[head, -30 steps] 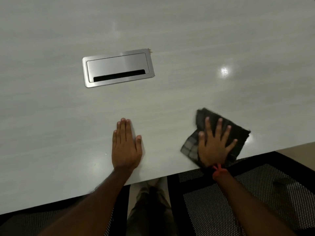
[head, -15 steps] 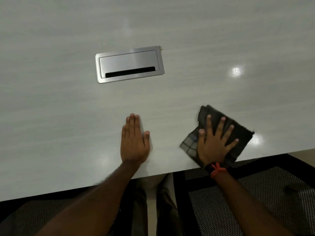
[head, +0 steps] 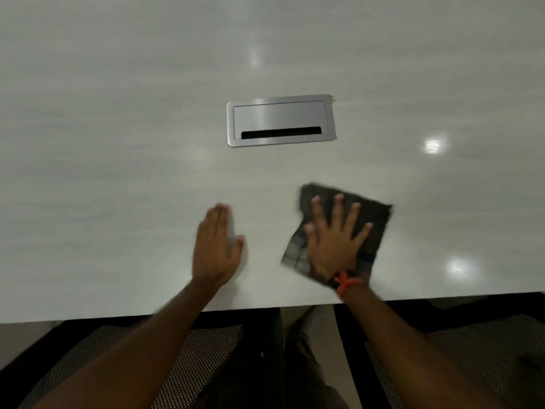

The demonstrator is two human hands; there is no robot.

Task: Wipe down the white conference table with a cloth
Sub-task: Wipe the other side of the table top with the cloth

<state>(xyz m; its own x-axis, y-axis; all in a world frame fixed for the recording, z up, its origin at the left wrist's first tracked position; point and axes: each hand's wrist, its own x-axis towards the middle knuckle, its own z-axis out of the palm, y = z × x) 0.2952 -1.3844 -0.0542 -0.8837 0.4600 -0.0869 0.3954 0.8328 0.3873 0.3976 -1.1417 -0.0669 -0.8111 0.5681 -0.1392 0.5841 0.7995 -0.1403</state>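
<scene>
A dark checked cloth (head: 374, 219) lies flat on the white conference table (head: 118, 172), near its front edge. My right hand (head: 334, 240) presses down on the cloth with fingers spread; an orange band circles the wrist. My left hand (head: 216, 246) rests flat on the bare tabletop to the left of the cloth, fingers together, holding nothing.
A brushed-metal cable box lid (head: 280, 121) with a dark slot is set flush in the table beyond both hands. Black mesh chairs (head: 472, 349) stand under the front edge, left and right of my legs. Ceiling lights glare on the tabletop at right.
My view has shifted left, so the cable box now appears further right and nearer. Both hands and the cloth have slid a little further from the table's front edge.
</scene>
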